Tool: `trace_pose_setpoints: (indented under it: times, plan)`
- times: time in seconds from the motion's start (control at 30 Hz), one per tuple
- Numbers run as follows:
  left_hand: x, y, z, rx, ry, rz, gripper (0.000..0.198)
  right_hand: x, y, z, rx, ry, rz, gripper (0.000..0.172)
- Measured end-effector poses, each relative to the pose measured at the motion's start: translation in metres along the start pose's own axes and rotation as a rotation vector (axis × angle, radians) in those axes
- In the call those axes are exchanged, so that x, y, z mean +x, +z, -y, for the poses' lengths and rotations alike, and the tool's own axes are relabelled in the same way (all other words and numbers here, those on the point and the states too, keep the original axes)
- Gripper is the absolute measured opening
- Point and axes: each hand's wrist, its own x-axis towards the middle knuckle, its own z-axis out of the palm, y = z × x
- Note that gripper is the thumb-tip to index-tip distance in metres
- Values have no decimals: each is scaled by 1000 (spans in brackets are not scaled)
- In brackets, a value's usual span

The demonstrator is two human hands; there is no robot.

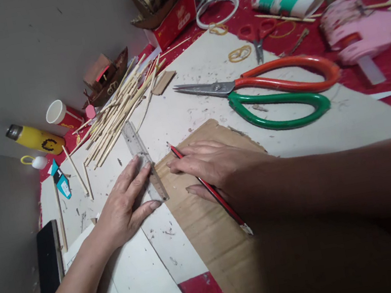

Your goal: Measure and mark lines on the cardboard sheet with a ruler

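My left hand (128, 201) presses its fingertips on a clear ruler (134, 141), whose lower end overlaps the left edge of a brown cardboard sheet (212, 244). Over that sheet, my right hand (214, 166) holds a red and black pencil (223, 203) between its fingers. The pencil's tip points up and left, toward the ruler, and is a little apart from it. Beneath the left wrist lies white paper with drawn lines (140, 286).
Large scissors (276, 90) lie beyond the right hand, near a pink glue gun (360, 34). Thin sticks (118, 109) are piled beyond the ruler. A yellow bottle (39, 140), paper cup (60, 114) and phone (49, 263) are at left. Model boats (105, 79) stand behind.
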Motion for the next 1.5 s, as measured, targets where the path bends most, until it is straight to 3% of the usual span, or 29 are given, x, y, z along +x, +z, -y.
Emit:
trace_pose_setpoints:
  times: [0.13,0.33,0.83,1.0,1.23,1.5]
  plan:
    - [2,0,0,28,60,1,82,-1,0,0,24,-9,-17,31]
    - [7,3,3,62,126,-100,74,-2,1,-2,13,-33,-23,35]
    - [14,10,6,90,141,-177,71,4,-20,8,-45,111,188,34]
    - [14,10,2,92,85,-156,73,4,-23,13,-76,106,181,26]
    - [15,12,5,18,41,-175,77,7,-15,4,-36,47,126,30]
    - [8,13,3,-27,115,-284,69,7,-15,7,1,56,96,34]
